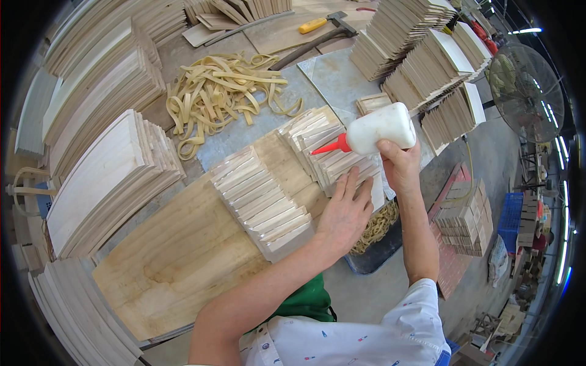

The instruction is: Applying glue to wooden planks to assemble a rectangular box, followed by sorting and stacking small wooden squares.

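My right hand (400,163) grips a white squeeze bottle (381,128) with a red nozzle, held sideways with the tip pointing left over a fanned row of small wooden slats (323,146). My left hand (347,210) lies flat, fingers spread, pressing on the near end of that same row. A second fanned row of slats (259,201), shiny along their edges, lies just to the left on a large wooden board (177,256).
A heap of wide rubber bands (223,91) lies behind the slats. Stacks of wooden boards (104,177) line the left; more slat stacks (427,67) stand at the back right. A yellow-handled hammer (323,23) lies far back. A fan (525,91) stands right.
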Available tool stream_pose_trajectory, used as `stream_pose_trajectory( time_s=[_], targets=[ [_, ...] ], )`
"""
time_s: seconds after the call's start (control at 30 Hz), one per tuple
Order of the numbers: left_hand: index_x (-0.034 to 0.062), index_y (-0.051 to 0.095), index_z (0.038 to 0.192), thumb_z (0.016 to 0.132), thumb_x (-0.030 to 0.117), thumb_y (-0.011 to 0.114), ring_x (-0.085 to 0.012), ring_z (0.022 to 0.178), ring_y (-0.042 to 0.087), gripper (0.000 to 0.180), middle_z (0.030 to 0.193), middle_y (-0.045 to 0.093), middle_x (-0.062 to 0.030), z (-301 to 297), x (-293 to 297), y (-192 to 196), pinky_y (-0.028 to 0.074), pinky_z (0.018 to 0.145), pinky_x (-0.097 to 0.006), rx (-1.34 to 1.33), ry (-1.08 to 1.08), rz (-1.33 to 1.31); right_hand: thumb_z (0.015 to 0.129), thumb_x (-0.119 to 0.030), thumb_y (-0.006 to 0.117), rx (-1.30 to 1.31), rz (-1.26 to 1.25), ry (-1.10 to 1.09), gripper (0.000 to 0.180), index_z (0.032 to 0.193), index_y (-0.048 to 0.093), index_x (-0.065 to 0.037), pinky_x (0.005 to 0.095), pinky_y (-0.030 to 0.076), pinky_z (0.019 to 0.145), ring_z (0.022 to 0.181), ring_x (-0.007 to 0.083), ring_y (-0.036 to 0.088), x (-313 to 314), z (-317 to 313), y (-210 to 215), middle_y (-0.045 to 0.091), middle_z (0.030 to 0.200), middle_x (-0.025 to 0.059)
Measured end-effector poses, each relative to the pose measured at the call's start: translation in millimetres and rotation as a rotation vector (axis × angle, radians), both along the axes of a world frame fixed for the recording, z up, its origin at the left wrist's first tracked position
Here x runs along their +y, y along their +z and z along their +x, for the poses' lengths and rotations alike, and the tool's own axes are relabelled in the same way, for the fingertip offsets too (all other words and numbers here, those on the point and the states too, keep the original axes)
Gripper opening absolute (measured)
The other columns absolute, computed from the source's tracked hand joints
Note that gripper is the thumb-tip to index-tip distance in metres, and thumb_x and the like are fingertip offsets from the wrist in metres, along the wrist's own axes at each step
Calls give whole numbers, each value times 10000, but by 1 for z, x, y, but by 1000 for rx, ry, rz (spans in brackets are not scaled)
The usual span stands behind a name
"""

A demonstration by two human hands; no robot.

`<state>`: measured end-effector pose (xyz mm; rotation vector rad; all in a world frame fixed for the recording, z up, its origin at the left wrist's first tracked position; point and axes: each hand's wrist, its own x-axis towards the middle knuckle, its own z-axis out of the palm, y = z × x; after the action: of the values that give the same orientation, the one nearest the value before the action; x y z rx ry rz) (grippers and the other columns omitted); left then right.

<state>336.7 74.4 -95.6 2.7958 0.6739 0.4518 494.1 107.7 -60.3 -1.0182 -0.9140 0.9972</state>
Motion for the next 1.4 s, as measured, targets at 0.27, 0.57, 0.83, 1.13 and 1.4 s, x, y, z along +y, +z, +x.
stream_pose_trajectory(
  time_s=[0.27,0.57,0.83,1.13,1.4],
  targets=[
    [34,632,1093,806,190,563,-416,1307,351,335,1356,460,-155,1,0,-2,300,1081,-495,-4,0,8,724,4,754,-30,-20,8,597,1254,478,-12,353,463,946,1072,199,591,2,2,-5,615,1165,103],
    [31,630,1094,792,183,577,-419,1314,339,342,1368,444,-155,2,-1,-2,294,1088,-492,-8,-7,-24,735,3,755,-123,23,-150,588,1252,476,-19,337,466,930,1056,178,585,0,33,-1,612,1133,74],
    [27,624,1107,795,171,572,-425,1311,343,348,1368,446,-160,2,-3,-4,296,1087,-496,-34,-7,-3,755,-23,750,-177,27,-289,554,1241,484,-16,338,471,928,1036,189,595,-9,53,3,609,1130,79],
    [25,636,1076,796,159,569,-421,1297,365,317,1345,463,-165,0,-2,-1,314,1077,-503,-63,-2,3,761,-20,748,68,29,-98,531,1233,503,-7,349,471,936,1048,200,602,-26,12,3,615,1146,93],
    [33,638,1063,794,165,570,-411,1295,371,306,1330,472,-155,1,-2,-1,320,1073,-496,-70,5,20,745,4,755,44,-19,-66,561,1240,491,-20,349,464,944,1062,193,596,-24,5,-5,618,1151,91]
  ],
)
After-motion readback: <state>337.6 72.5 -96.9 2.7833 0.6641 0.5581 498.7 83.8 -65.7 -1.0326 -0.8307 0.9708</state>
